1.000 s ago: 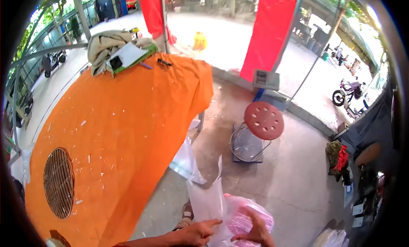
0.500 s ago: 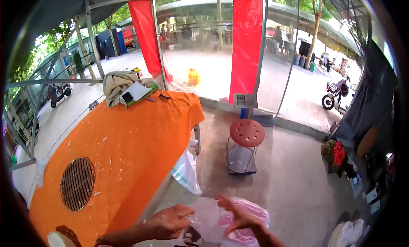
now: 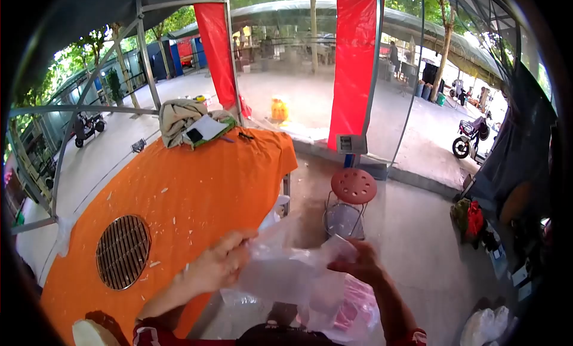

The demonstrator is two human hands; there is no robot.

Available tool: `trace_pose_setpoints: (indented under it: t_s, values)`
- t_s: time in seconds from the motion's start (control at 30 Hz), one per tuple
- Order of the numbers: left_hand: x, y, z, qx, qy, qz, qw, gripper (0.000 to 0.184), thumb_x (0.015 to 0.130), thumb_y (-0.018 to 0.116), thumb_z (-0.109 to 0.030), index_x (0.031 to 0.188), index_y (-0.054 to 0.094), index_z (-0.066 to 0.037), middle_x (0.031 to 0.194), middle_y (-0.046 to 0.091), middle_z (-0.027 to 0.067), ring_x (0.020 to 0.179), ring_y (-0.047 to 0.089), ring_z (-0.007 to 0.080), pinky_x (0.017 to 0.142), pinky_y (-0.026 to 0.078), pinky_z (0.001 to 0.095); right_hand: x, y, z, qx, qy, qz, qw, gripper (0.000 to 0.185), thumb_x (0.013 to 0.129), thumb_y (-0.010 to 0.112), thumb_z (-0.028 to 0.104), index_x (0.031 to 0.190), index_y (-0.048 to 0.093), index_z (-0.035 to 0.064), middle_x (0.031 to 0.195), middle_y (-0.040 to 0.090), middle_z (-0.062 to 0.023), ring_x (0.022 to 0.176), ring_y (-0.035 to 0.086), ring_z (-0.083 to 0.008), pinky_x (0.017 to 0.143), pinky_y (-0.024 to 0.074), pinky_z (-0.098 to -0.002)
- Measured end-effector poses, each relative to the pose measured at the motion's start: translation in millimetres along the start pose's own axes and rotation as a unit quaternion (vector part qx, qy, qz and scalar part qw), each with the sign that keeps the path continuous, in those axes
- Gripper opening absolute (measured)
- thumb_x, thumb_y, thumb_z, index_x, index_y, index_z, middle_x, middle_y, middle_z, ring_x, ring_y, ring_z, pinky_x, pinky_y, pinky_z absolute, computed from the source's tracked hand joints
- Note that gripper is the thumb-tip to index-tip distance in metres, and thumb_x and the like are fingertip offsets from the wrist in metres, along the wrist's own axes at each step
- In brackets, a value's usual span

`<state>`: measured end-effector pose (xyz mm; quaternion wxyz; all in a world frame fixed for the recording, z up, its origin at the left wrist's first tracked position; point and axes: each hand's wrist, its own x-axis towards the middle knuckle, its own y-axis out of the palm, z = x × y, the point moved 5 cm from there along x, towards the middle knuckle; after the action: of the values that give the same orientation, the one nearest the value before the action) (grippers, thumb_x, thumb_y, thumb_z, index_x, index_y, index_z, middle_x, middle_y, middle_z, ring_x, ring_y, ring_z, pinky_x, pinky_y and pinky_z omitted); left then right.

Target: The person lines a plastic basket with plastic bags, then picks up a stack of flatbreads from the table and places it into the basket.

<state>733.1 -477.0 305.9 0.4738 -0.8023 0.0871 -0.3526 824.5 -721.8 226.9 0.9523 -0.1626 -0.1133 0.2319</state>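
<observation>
A clear plastic bag (image 3: 280, 274) is stretched between both hands in front of my body. My left hand (image 3: 230, 256) is closed on its left side, near the edge of the orange-covered table (image 3: 197, 197). On the right, my right hand (image 3: 355, 259) grips the bag's upper right corner. Below and behind the bag lies a pink bundle in clear plastic (image 3: 358, 304), partly covered by the bag and my right forearm.
A red round stool (image 3: 354, 186) stands ahead beside a scale (image 3: 352, 144). The table bears a round grate (image 3: 123, 252) and a cloth pile (image 3: 179, 122). Plastic bags (image 3: 486, 327) lie at the lower right.
Both hands have risen and moved apart, and the clear bag is now lifted and spread between them. My right hand has closed on it. The view has tilted up.
</observation>
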Motion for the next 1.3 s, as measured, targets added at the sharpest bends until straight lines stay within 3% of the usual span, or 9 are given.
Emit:
trace_pose_setpoints:
  t_s: [0.03,0.33,0.47,0.5,0.63,0.7,0.77,1.17,1.3]
  values:
    - [0,0,6,-0.001,0.005,-0.001,1.0,0.019,0.064,0.057,0.005,0.082,0.054,0.004,0.11,0.045,0.018,0.089,0.054,0.0311,0.074,0.047,0.0345,-4,19,-18,0.113,0.122,0.088,0.982,0.023,0.07,0.07,0.012,0.086,0.061,-0.001,0.073,0.061,-0.0025,0.067,0.055,-0.0081,0.057,0.0445,-0.0225]
    - [35,7,17,0.023,-0.002,0.022,0.999,0.057,0.064,0.07,-0.028,0.111,0.043,-0.008,0.119,0.04,0.0174,0.098,0.048,0.0353,0.083,0.039,0.0392,14,41,43,0.042,-0.077,0.052,0.995,0.013,0.075,0.061,0.003,0.088,0.059,-0.0011,0.072,0.06,-0.0026,0.067,0.053,-0.0063,0.056,0.0437,-0.0233]
    - [30,97,34,-0.212,-0.144,0.296,0.92,0.036,0.069,0.068,-0.037,0.084,0.058,-0.006,0.07,0.058,0.0115,0.064,0.055,0.0242,0.061,0.043,0.0344,12,34,61,-0.001,-0.218,-0.037,0.975,0.04,0.065,0.066,-0.005,0.102,0.052,-0.0001,0.09,0.055,-0.0058,0.077,0.055,-0.0148,0.068,0.0455,-0.0259]
    - [27,95,30,-0.284,-0.131,0.162,0.936,0.034,0.071,0.065,-0.04,0.069,0.059,-0.006,0.057,0.054,0.0108,0.05,0.051,0.0237,0.053,0.041,0.0336,12,22,47,0.101,-0.181,-0.097,0.973,0.05,0.062,0.068,-0.005,0.108,0.049,0.0,0.097,0.052,-0.0072,0.082,0.054,-0.0155,0.072,0.0453,-0.0268]
    - [25,105,24,-0.187,-0.098,0.147,0.966,0.04,0.071,0.064,-0.043,0.092,0.055,-0.009,0.063,0.057,0.0126,0.055,0.054,0.0282,0.052,0.042,0.0351,7,31,23,0.292,-0.135,-0.037,0.946,0.079,0.058,0.076,0.0,0.122,0.03,-0.0004,0.11,0.045,-0.0077,0.097,0.049,-0.0161,0.079,0.0446,-0.0295]
    - [29,115,27,-0.182,-0.062,0.166,0.967,0.057,0.07,0.064,-0.045,0.11,0.045,-0.009,0.064,0.056,0.0147,0.058,0.055,0.0326,0.052,0.042,0.0371,-10,50,12,0.264,0.07,0.022,0.962,0.043,0.069,0.067,0.0,0.108,0.05,-0.0032,0.1,0.056,-0.0106,0.088,0.056,-0.0167,0.075,0.0473,-0.0289]
    - [34,114,23,-0.162,-0.014,0.139,0.977,0.061,0.069,0.063,-0.047,0.108,0.044,-0.004,0.063,0.055,0.0164,0.06,0.055,0.0335,0.053,0.042,0.0388,-11,45,6,0.186,0.075,-0.032,0.979,0.018,0.076,0.059,-0.001,0.094,0.06,-0.0045,0.088,0.061,-0.011,0.077,0.059,-0.0165,0.07,0.0485,-0.0275]
    - [47,111,26,-0.155,-0.008,0.238,0.959,0.084,0.06,0.072,-0.044,0.118,0.032,0.002,0.067,0.055,0.0204,0.068,0.055,0.0391,0.059,0.043,0.0412,6,24,-9,0.21,-0.029,-0.127,0.969,0.014,0.072,0.058,-0.002,0.085,0.064,-0.0033,0.067,0.061,-0.0084,0.055,0.056,-0.0125,0.05,0.0449,-0.0227]
    - [55,102,28,-0.232,-0.094,0.248,0.936,0.085,0.062,0.072,-0.045,0.124,0.03,-0.004,0.064,0.055,0.01,0.058,0.054,0.0269,0.055,0.042,0.0319,6,24,-13,0.219,0.025,-0.156,0.963,0.01,0.074,0.06,0.003,0.082,0.065,-0.0025,0.066,0.061,-0.0084,0.051,0.053,-0.0103,0.044,0.0427,-0.0213]
